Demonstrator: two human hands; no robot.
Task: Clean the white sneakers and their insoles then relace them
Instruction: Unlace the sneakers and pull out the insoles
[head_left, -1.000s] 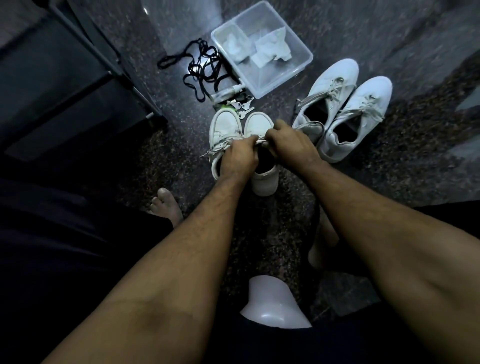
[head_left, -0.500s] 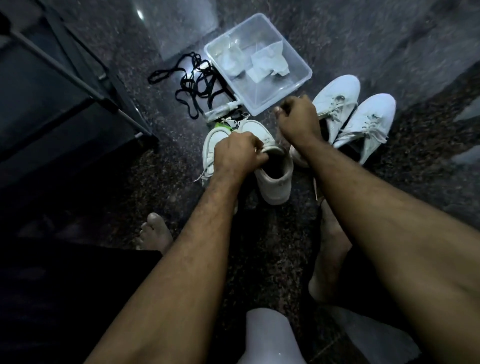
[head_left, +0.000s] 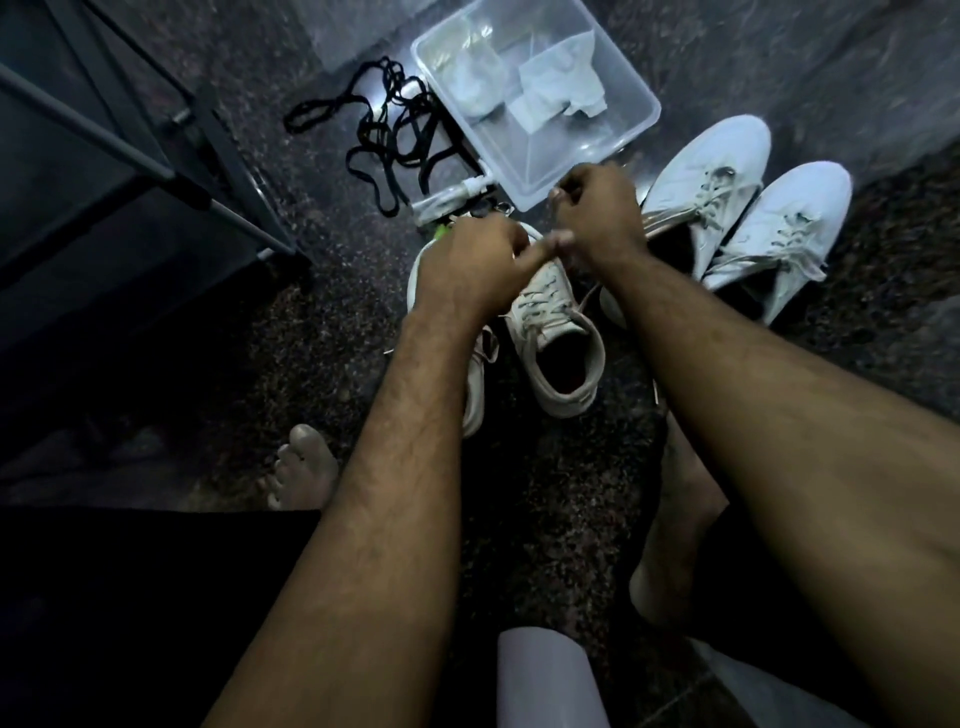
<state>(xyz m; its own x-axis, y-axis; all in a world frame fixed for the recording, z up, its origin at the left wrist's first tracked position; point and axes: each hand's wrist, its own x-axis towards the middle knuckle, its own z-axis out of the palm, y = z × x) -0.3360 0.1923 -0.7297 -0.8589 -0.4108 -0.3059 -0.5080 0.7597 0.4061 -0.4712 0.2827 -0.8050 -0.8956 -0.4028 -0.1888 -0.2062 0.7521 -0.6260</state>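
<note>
Dark speckled stone floor (head_left: 322, 322) fills the frame, dimly lit. At the middle stands a white sneaker (head_left: 558, 343) with its laces (head_left: 540, 304) threaded, its partner half hidden under the left forearm. A second pair (head_left: 748, 208) lies at the right, near a clear plastic box (head_left: 631, 130) holding cloths at the top. Black laces (head_left: 395, 140) are piled at the upper middle. The left hand (head_left: 467, 260) and the right hand (head_left: 597, 213) hover above the sneaker's toe with fingers curled; each seems to pinch a lace end, but blur leaves this unsure. The lace is probably soft and light, best taken near its tip, while the shoe is stiffer at the heel.
</note>
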